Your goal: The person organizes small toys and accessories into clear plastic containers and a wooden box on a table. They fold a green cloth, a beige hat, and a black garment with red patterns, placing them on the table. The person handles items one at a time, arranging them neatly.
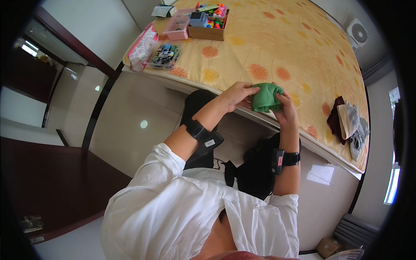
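Observation:
A small green cloth item [266, 97], gathered into a compact bundle, is held up over the near edge of a mattress [247, 55] with a yellow floral cover. My left hand [240, 94] grips its left side, thumb on top and fingers behind. On the other side my right hand [286, 105] pinches it, with some fingers hidden behind the fabric. The cloth's lower edge hangs loose between my hands. Whether it is a garment or a plain cloth, I cannot tell.
At the right lies a pile of grey, cream and maroon clothes [349, 126]. Far left stand a cardboard box [206, 33] of colourful toys, a pink bin [177, 32] and a clear plastic container [164, 57] of toy cars. My knees are against the mattress side. A fan [357, 32] stands beyond.

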The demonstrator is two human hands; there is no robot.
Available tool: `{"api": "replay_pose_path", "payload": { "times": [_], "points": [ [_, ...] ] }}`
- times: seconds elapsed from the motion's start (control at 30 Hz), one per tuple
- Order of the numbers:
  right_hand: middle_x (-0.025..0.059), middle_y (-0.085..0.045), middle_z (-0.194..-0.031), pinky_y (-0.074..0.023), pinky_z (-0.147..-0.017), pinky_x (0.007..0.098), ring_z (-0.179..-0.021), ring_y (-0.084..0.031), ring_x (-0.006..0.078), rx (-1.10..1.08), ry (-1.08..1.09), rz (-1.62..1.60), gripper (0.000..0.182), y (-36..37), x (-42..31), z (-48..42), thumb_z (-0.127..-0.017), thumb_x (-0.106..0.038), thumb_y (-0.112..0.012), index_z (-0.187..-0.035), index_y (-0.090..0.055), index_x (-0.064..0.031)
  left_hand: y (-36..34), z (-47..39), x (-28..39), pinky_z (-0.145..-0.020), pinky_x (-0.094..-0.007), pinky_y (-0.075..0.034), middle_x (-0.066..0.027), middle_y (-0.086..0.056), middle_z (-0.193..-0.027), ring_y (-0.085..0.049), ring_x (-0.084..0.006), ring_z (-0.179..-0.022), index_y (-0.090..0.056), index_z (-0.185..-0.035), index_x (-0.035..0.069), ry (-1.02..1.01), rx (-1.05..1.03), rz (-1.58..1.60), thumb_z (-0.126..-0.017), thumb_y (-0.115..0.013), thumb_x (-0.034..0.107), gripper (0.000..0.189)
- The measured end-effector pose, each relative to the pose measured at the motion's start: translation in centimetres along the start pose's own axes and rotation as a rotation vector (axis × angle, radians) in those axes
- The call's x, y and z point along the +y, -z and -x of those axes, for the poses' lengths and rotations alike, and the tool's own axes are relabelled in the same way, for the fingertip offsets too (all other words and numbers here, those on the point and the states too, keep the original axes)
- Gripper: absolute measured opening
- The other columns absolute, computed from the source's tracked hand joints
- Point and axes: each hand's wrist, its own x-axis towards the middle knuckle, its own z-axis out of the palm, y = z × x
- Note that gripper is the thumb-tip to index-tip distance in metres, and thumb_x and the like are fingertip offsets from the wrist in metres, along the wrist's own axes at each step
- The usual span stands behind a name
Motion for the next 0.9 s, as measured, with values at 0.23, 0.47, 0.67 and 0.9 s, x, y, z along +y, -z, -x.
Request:
{"api": "replay_pose_path", "payload": {
  "times": [0.23, 0.47, 0.67, 0.9],
  "points": [
    [0.0133, -0.059, -0.101, -0.0481, -0.080, 0.0335, -0.093, -0.058, 0.0234, 0.063, -0.041, -0.153, 0.030, 0.8, 1.9, -2.3, -0.089, -0.020, -0.048, -0.112, -0.049, -0.0022, 6.6, 2.4, 3.1, -0.065, -0.0310, -0.050, -0.0088, -0.059, -0.089, -0.059, -0.0172, -0.074, -0.054, -0.102, 0.000, -0.262, 0.393, 0.351, -0.086, -0.050, 0.020, 0.027],
    [0.0137, -0.060, -0.098, -0.0491, -0.077, 0.0324, -0.087, -0.059, 0.0235, 0.081, -0.017, -0.311, 0.028, 4.6, 1.0, -1.9, -0.088, -0.024, -0.050, -0.106, -0.052, -0.0021, 16.8, 1.3, 2.0, -0.091, -0.0479, -0.036, -0.0095, -0.050, -0.110, -0.048, -0.0248, -0.102, -0.043, -0.117, 0.008, -0.091, 0.920, 0.385, -0.082, -0.056, 0.022, 0.040],
    [0.0144, -0.061, -0.091, -0.0483, -0.071, 0.0326, -0.077, -0.059, 0.0232, 0.302, 0.130, -0.417, 0.017, 8.4, -2.4, -0.8, -0.085, -0.018, -0.054, -0.094, -0.053, -0.0038, 16.8, -1.4, 3.5, -0.091, -0.0438, -0.034, -0.0085, -0.057, -0.101, -0.052, -0.0186, -0.097, -0.053, -0.101, 0.007, -0.208, 0.736, 0.331, -0.079, -0.057, 0.019, 0.025],
    [0.0083, -0.056, -0.093, -0.0460, -0.073, 0.0381, -0.085, -0.055, 0.0241, 0.859, 0.583, -0.403, 0.023, 17.6, -9.7, 3.9, -0.084, -0.018, -0.053, -0.104, -0.047, -0.0069, 5.5, -6.4, 5.0, -0.092, -0.0393, -0.032, -0.0129, -0.030, -0.132, -0.039, -0.0210, -0.114, -0.022, -0.134, 0.002, -0.204, 0.435, 0.134, -0.083, -0.053, 0.016, 0.061]
  ]
}}
